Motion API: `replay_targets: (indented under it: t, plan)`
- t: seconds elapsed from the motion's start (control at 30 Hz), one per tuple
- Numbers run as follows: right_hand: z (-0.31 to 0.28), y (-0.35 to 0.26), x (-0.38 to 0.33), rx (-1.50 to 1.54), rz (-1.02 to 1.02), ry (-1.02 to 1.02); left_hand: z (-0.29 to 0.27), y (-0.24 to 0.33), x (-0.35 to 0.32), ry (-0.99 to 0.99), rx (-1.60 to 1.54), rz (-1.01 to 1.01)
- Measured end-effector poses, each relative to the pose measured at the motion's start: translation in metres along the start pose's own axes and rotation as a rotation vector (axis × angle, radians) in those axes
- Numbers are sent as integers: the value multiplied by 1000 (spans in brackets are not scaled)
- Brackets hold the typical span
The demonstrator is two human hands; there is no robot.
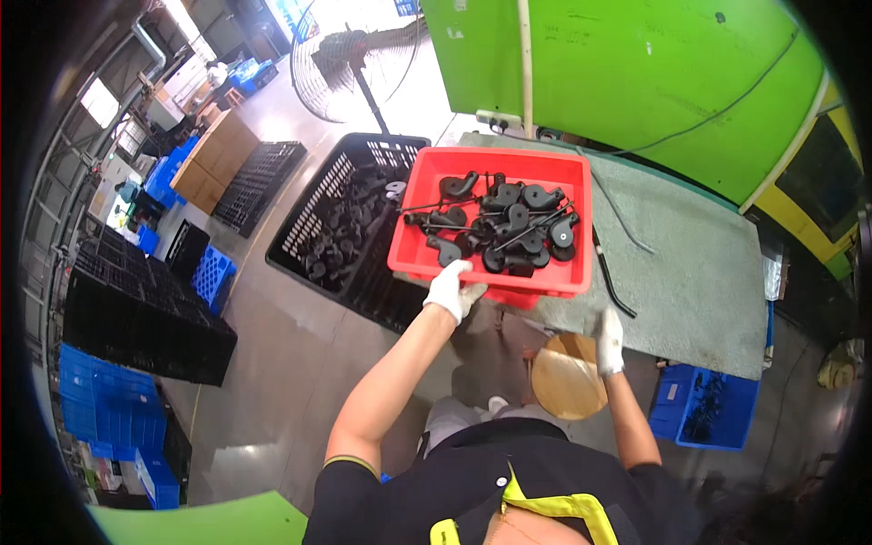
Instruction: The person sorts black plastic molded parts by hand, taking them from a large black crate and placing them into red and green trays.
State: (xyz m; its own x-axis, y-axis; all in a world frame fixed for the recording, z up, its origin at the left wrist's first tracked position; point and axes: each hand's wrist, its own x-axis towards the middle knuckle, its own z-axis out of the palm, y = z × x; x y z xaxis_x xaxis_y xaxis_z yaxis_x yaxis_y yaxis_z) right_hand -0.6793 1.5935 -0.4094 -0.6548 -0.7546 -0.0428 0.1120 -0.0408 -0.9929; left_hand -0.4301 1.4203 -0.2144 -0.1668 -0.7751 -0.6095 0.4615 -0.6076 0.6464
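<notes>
A red plastic bin (581,263) holds several black rounded plastic parts (518,216) with thin dark rods among them. Its left side overhangs the workbench. At the near left corner, my left hand (450,291) in a white glove grips the bin's rim. More red plastic shows under the near edge; whether it is the same bin, I cannot tell. My right hand (610,343), also gloved, is apart from the bin by the bench's front edge, fingers stretched out and slightly blurred. Nothing shows in it. A bent black bar (613,282) lies on the bench beyond it.
Left of the grey workbench (708,272) stands a black crate (313,186) of similar parts, with a fan (350,59) behind. A round wooden stool (568,377) sits before me. A blue bin (668,400) is low at right. Black pallets (145,313) stand at far left.
</notes>
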Motion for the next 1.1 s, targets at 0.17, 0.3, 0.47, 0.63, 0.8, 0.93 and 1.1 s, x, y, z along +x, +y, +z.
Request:
replay_targets:
  t: [0.17,0.3,0.47,0.63,0.8,0.93,1.1]
  plan:
    - [-9,12,-160,170,268,193,-3,16,49,-183,7,-46]
    - [-13,63,-296,258,449,422,11,33,29,-150,91,-100]
    - [0,131,-420,314,642,654,8,20,25,-135,211,-96]
    - [11,189,-402,300,879,719,7,28,129,-194,668,-140]
    - [32,282,-371,288,1087,978,6,40,219,-688,1598,240]
    - [36,265,-341,865,791,1143,3,52,267,-591,922,-223]
    - [34,287,-321,913,721,1382,26,39,285,-52,200,-565]
